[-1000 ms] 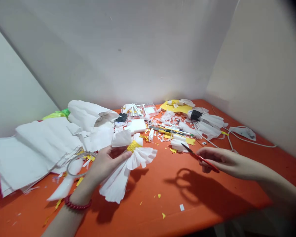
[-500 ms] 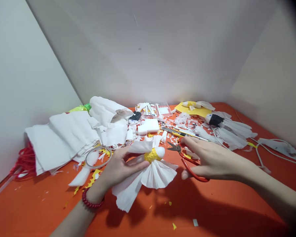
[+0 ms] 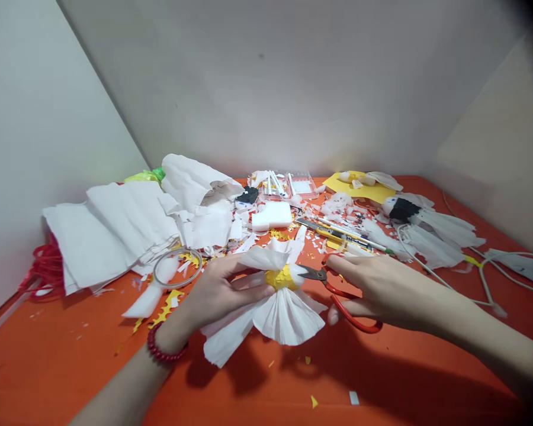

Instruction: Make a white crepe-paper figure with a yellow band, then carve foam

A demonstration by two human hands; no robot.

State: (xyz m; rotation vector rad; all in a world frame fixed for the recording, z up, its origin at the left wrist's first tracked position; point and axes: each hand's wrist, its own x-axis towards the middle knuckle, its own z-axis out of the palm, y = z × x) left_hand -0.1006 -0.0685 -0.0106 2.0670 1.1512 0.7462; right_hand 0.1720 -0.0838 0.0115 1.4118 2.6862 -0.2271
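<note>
White pleated paper (image 3: 288, 322) flares from the yellow-scaled, white-tipped figure (image 3: 279, 278).

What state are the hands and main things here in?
White-and-yellow figure: held, paper frills spread
Left hand: closed on the figure
Red scissors: held, blades at the figure's white end, openness unclear
Right hand: gripping the scissors
Utility knife: lying down, blade out
Grey wire: coiled
Red string: tangled
White paper: piled
Orange table: scattered with scraps

My orange table (image 3: 62, 373) carries white paper sheets (image 3: 115, 222) at left, small scraps (image 3: 354, 397) near me, a yellow sheet (image 3: 378, 194) far right.
</note>
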